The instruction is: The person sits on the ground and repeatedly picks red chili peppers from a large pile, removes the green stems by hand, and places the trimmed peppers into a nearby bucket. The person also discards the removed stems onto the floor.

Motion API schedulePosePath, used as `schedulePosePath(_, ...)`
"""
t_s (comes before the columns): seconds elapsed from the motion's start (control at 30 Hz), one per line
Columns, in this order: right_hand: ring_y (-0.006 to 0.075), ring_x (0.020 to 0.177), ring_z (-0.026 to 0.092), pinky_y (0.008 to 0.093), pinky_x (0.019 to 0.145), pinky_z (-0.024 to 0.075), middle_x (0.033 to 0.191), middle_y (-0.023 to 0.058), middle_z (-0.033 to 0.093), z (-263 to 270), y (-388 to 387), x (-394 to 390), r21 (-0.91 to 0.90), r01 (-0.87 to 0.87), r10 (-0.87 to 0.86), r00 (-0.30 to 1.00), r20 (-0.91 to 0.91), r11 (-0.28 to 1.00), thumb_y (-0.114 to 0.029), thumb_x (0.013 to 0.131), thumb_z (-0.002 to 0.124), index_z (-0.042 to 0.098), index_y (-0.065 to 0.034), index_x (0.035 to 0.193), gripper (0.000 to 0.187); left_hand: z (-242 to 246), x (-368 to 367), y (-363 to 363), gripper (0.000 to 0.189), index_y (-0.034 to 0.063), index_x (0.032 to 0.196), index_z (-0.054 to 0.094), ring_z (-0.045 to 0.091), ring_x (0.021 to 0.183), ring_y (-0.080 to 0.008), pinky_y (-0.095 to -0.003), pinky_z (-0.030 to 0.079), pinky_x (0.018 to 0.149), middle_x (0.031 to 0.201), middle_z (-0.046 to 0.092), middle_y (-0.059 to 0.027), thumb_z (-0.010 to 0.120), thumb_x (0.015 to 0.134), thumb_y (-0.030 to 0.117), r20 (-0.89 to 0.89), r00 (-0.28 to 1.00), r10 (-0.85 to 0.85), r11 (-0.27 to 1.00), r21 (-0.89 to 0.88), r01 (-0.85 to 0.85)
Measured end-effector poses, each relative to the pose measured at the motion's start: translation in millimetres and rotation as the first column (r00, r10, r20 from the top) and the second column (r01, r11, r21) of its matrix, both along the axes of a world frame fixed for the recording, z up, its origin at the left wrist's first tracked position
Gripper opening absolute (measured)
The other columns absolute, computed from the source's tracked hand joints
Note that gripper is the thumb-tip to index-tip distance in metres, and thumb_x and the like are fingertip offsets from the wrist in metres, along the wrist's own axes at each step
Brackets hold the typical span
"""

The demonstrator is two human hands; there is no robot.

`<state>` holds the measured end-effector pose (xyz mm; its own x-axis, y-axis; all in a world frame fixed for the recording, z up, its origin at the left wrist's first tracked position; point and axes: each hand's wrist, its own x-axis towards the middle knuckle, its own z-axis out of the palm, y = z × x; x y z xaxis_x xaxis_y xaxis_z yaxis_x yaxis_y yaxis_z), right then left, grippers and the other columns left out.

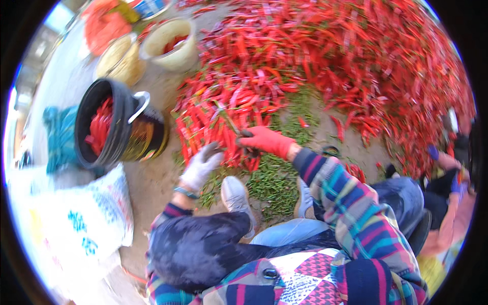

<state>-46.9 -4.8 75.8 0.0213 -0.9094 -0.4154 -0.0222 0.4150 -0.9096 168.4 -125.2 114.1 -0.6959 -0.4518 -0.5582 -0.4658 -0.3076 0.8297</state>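
My right hand [265,142], in a red glove with dark fingertips, grips a slender tool [228,121] that points up and left over the pile. Motion blur hides what kind of tool it is. My left hand [202,166], in a white glove with grey fingertips, is just left of the nearest red chili peppers [228,103]. Its thumb and fingers are apart, and I see nothing between them. Cut green pepper stems [272,185] lie thickly on the ground below my right hand, between my shoes.
At left a black bucket [122,126] lies tilted, red peppers inside. Behind it are a pale tub [171,57] with peppers and a yellowish bucket [121,63]. A white woven sack [76,225] lies at lower left. The large chili heap [362,57] spreads rightward. Another person's gloved hand [459,185] shows at far right.
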Motion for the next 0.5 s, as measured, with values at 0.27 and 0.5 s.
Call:
schedulePosePath(0.27, 0.0163, 0.091, 0.061, 0.0317, 0.084, 0.0490, 0.103, 0.0030, 0.068, -31, 33, 84, -0.182, -0.260, 0.265, 0.964, 0.003, 0.948, -0.024, 0.098, 0.051, 0.062, -0.0036, 0.114, 0.028, -48, 85, 50, 0.031, 0.0037, 0.109, 0.054, 0.066, 0.085, -0.0251, -0.0413, 0.055, 0.081, 0.103, 0.067, -0.0146, 0.064, 0.094, 0.029, -0.307, 0.635, 0.709, 0.685, 0.514, -0.517)
schedulePosePath(0.5, 0.0214, 0.080, 0.063, 0.0348, 0.075, 0.0489, 0.086, 0.0140, 0.068, -68, 6, 1, 0.005, -0.354, 0.266, 0.696, -0.667, 0.935, -0.021, 0.090, 0.060, 0.066, 0.0006, 0.092, 0.023, -77, 347, 192, 0.019, 0.0084, 0.094, 0.050, 0.049, 0.057, -0.0141, -0.0309, 0.048, 0.057, 0.070, 0.049, -0.0017, 0.062, 0.093, 0.023, 0.155, 0.377, 0.913, 0.403, -0.482, -0.778)
